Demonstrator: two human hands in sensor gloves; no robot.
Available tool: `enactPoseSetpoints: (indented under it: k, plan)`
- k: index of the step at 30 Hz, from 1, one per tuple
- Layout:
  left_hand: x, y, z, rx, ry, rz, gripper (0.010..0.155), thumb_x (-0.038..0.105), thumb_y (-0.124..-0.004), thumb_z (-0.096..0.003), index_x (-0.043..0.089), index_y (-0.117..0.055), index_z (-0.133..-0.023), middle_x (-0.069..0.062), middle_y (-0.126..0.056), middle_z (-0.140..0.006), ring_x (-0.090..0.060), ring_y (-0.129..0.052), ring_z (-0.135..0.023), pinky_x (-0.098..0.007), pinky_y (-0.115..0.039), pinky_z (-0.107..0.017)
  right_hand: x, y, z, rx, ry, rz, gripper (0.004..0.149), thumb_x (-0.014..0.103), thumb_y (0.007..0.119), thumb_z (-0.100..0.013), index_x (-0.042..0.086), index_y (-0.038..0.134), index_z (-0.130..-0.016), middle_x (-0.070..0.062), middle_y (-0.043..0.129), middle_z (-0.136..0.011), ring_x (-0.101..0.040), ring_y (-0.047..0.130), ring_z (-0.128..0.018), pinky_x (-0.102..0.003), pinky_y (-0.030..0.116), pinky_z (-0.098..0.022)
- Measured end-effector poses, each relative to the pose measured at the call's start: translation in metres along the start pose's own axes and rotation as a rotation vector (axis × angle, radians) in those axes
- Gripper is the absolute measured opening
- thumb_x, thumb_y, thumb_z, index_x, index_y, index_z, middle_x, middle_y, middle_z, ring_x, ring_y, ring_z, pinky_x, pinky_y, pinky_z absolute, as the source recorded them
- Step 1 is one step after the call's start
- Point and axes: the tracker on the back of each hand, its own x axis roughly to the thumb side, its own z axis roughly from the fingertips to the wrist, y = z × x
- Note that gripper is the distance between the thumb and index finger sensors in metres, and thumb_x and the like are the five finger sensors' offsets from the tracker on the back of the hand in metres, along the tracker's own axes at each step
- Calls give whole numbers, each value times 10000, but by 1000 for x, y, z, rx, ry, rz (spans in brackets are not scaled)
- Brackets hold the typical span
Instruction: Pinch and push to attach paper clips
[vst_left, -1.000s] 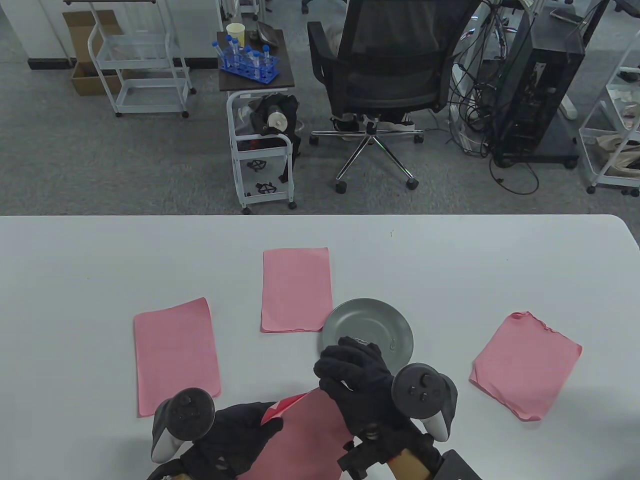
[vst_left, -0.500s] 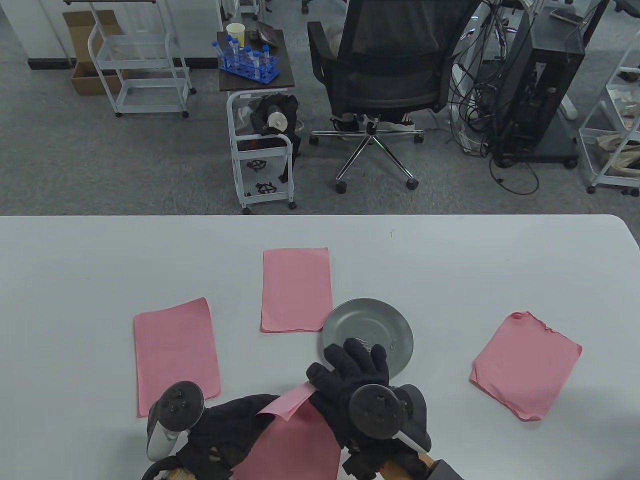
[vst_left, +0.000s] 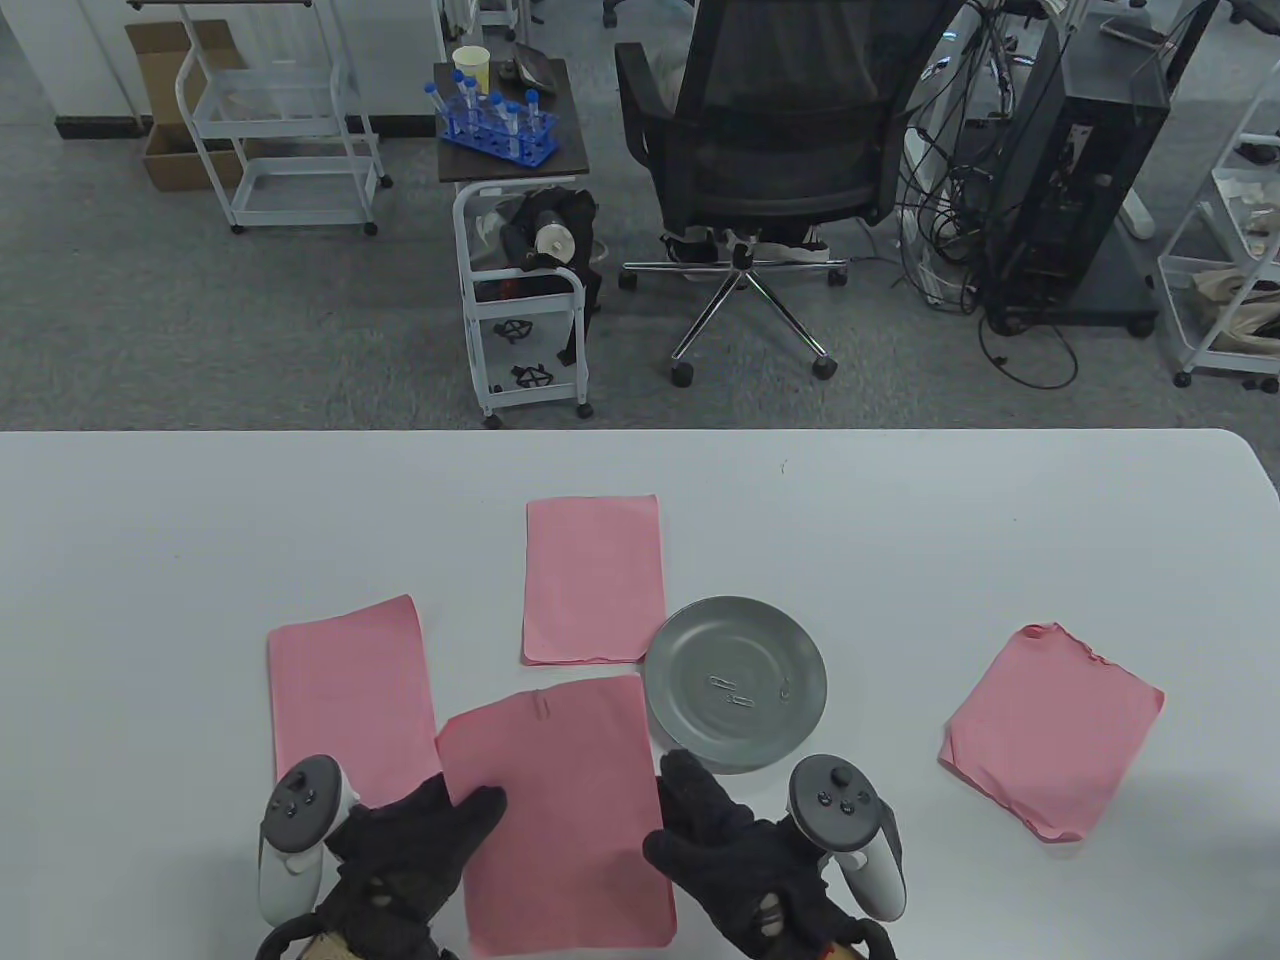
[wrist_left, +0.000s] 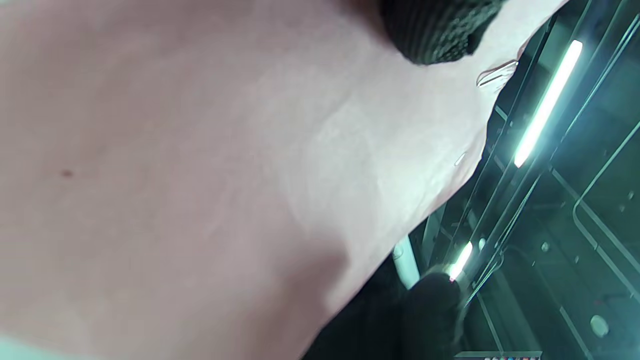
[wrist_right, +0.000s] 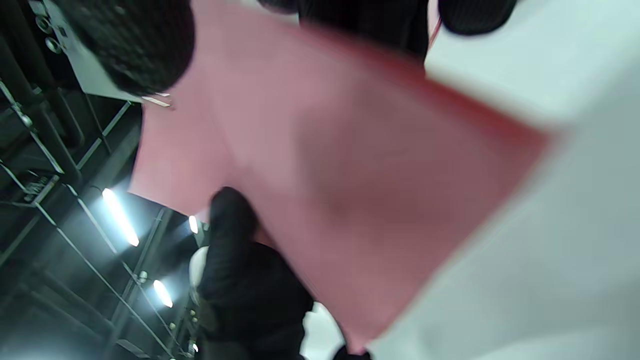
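A pink sheet (vst_left: 556, 815) bearing a paper clip (vst_left: 541, 706) at its far edge is held by both side edges. It is gripped by the left hand (vst_left: 410, 860) and the right hand (vst_left: 735, 865), fingers partly closed.

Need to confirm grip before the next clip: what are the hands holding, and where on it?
Both hold the pink sheet by its side edges: left hand at the left edge, right hand at the right. A paper clip sits on its far edge.
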Motion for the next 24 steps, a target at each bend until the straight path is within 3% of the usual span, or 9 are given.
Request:
enactPoseSetpoints:
  k: [3,6,8,10,12,15,18,22,24]
  plan:
    - [0,-17,-4,-101,-17,28,459,447,-771,-476,296,-822,-907,41,-988,-806,-221,-989,-796,-572,-629,-732,11,-16,8,-200,-52,142,471,332,782,-433,156,688,-860,-26,949,-710,-266,1013,-541,-481,758,-573]
    - [0,-21,-4,-156,8,-17,565,493,-727,-490,278,-679,-1011,26,-885,-934,-251,-896,-905,-586,-578,-754,15,-51,28,-345,-53,175,450,301,792,-428,137,712,-839,-41,963,-645,-242,1032,-419,-454,800,-513]
    - [-1,-15,-2,-75,22,-67,612,522,-719,-477,266,-647,-1028,12,-858,-960,-266,-875,-922,-590,-573,-753,13,-86,48,-556,-26,249,450,298,799,-424,118,724,-830,-56,974,-614,-228,1040,-351,-444,825,-473]
    - [-3,-7,-1,-38,31,-84,617,527,-714,-476,261,-647,-1029,6,-858,-959,-267,-873,-922,-592,-569,-754,4,-120,68,-693,155,413,479,296,805,-413,97,716,-839,-63,990,-586,-226,1050,-317,-444,839,-448]
    - [-5,1,-1,-20,39,-76,614,527,-708,-480,258,-648,-1029,5,-856,-959,-271,-868,-923,-593,-564,-756,-12,-144,84,-675,395,537,526,306,784,-430,81,647,-886,-52,978,-620,-227,1052,-364,-444,829,-478]
    - [-9,9,-1,25,55,-69,612,525,-708,-479,258,-650,-1027,2,-856,-958,-274,-865,-925,-595,-560,-756,-48,-165,96,-632,682,512,576,275,780,-444,43,562,-924,-86,960,-664,-267,1044,-408,-473,805,-501]
    - [-12,14,-1,42,73,-76,611,523,-708,-481,255,-651,-1027,-3,-856,-958,-277,-865,-924,-596,-559,-756,-66,-169,88,-532,755,452,599,272,763,-462,44,488,-943,-91,926,-704,-268,1023,-438,-474,781,-525]
    - [-14,18,0,68,85,-85,612,523,-709,-480,256,-652,-1027,-2,-857,-959,-279,-865,-924,-596,-559,-757,-70,-160,72,-575,855,638,627,294,776,-445,44,480,-938,-78,940,-685,-261,1030,-414,-465,794,-510]
    - [-14,20,1,73,92,-89,615,523,-710,-479,254,-650,-1029,-5,-856,-960,-277,-863,-928,-597,-557,-757,-66,-156,70,-568,904,729,718,380,787,-425,24,442,-944,-102,929,-708,-279,1025,-429,-481,784,-512]
